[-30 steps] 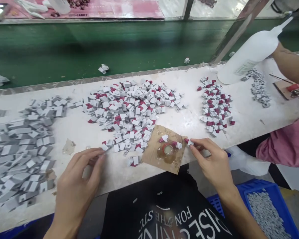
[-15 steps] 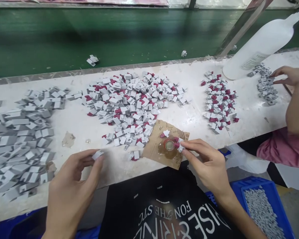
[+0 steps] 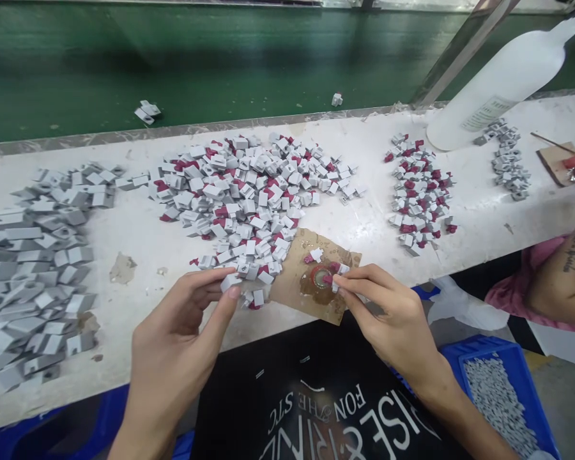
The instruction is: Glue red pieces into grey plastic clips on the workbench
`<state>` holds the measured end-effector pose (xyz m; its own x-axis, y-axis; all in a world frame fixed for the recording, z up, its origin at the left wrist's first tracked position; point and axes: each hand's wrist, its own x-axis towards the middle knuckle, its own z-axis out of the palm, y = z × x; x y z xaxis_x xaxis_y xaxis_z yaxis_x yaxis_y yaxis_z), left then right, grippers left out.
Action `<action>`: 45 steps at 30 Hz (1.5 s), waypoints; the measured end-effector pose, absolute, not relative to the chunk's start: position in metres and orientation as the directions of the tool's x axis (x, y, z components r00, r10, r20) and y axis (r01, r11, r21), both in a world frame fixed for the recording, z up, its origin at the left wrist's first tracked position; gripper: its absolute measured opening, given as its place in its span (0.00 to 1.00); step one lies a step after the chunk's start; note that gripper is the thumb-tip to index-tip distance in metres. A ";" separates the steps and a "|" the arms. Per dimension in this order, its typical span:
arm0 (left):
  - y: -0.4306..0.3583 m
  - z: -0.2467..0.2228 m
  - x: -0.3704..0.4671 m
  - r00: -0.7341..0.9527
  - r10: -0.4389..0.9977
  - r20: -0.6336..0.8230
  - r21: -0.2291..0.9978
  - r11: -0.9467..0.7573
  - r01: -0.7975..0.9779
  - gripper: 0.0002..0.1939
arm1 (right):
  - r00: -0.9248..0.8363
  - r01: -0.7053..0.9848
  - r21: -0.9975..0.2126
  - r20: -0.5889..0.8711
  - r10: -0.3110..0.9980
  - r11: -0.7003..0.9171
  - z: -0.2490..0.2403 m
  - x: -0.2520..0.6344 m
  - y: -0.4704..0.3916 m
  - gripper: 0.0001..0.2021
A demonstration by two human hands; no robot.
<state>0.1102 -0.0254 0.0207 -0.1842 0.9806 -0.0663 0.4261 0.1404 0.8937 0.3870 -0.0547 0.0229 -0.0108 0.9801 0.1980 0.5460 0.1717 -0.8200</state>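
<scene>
My left hand pinches a small grey plastic block between thumb and fingertips, in front of the big pile. In my right hand, thumb and fingertips grip a small grey-and-maroon plastic part. Its maroon end is at the rim of a small round red-rimmed dish with clear liquid. The dish sits on a wet piece of brown cardboard. Another grey-and-maroon part lies on the cardboard behind the dish.
A large pile of grey-and-maroon parts lies behind my hands, with grey blocks at left. To the right are a smaller pile, a white squeeze bottle and a co-worker's arm. A blue bin stands below.
My left hand has brought the grey block rightward, closer to the cardboard. My right hand has shifted slightly, still holding its part at the dish. The co-worker's hand has pulled back from the far-right grey parts.
</scene>
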 end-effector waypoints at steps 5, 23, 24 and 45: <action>-0.013 0.029 0.132 -0.030 0.998 -0.061 0.938 0.068 0.340 0.09 | -0.043 0.551 -0.812 0.202 0.978 0.192 0.024 0.389 -0.052 0.12; 0.030 0.041 0.192 0.380 0.898 -0.222 0.964 0.260 -0.049 0.17 | 0.188 -0.234 -0.958 -0.209 0.960 -0.163 0.019 0.394 -0.025 0.18; 0.030 0.040 0.193 0.385 0.894 -0.227 0.962 0.268 -0.055 0.18 | 0.188 -0.233 -0.959 -0.205 0.960 -0.160 0.019 0.394 -0.024 0.17; 0.042 0.044 0.178 0.431 0.888 -0.161 0.978 0.202 -0.050 0.08 | -0.004 -0.010 -1.000 -0.018 1.000 -0.018 0.047 0.384 0.001 0.07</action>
